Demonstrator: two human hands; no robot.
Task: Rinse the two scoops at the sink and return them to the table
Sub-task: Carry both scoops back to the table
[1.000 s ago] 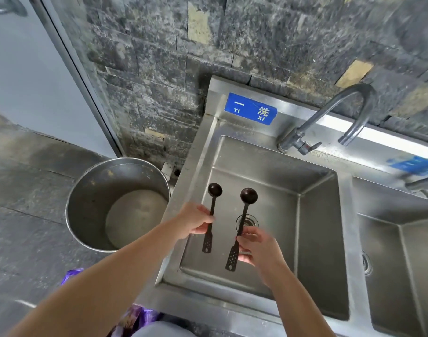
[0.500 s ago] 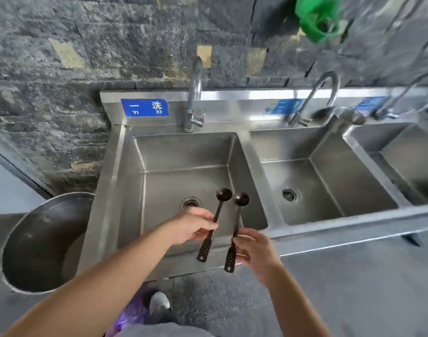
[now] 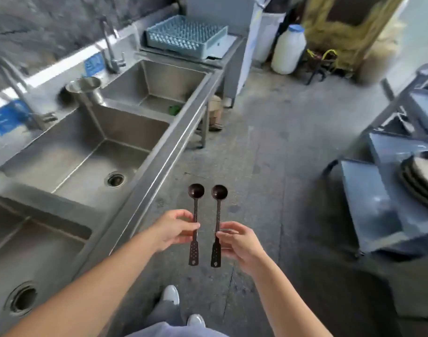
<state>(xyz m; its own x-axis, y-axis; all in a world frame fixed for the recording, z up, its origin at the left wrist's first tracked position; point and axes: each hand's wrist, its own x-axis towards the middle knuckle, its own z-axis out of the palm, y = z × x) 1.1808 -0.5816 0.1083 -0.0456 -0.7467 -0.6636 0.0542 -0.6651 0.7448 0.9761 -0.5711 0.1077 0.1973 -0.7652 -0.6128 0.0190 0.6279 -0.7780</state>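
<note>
Both scoops have left the basin: left hand [image 3: 174, 227] pinches the left scoop [image 3: 195, 220], right hand [image 3: 237, 242] the right scoop [image 3: 217, 222], over the floor beside the sink [image 3: 145, 171]. Rinsing looks finished; carrying to the desk remains.

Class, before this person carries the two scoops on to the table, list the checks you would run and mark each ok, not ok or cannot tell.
1. Left hand grips the left scoop by its handle: ok.
2. Right hand grips the right scoop: ok.
3. Scoops apart, bowls pointing away from the person: ok.
4. Both clear of the sink edge, over the floor: ok.
5. Scoops rinsed clean: cannot tell.
6. Floor ahead free of obstacles: ok.
</note>
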